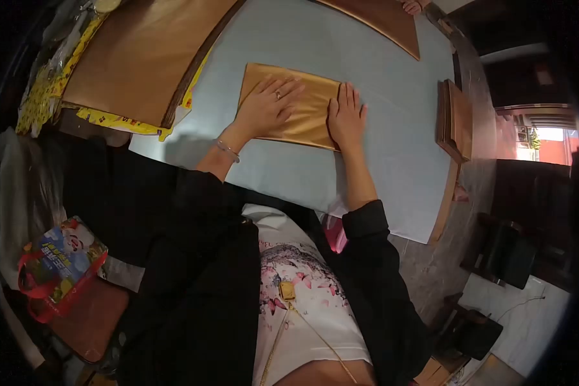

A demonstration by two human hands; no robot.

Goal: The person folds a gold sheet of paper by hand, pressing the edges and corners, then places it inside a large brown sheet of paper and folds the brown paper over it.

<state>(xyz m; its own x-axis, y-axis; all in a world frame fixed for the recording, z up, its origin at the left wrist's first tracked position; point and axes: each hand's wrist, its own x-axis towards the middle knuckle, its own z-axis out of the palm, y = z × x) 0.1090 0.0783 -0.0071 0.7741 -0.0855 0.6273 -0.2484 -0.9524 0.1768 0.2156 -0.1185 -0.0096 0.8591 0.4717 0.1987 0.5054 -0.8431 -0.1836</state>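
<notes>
A folded sheet of gold paper (315, 96) lies on the pale blue table top (392, 141) in front of me. My left hand (275, 103) rests flat on its left half, fingers stretched out, a ring on one finger and a bracelet at the wrist. At the sheet's right edge my right hand (348, 116) lies flat, fingers pointing away from me and the thumb slightly apart. Neither hand grips anything.
A thick stack of large gold-brown sheets (141, 58) on yellow wrapping fills the far left. Another brown sheet (379, 22) lies at the far edge, near another person's hand (414, 6). Folded brown pieces (455, 122) stand at the right edge. A printed bag (64, 260) sits on a chair.
</notes>
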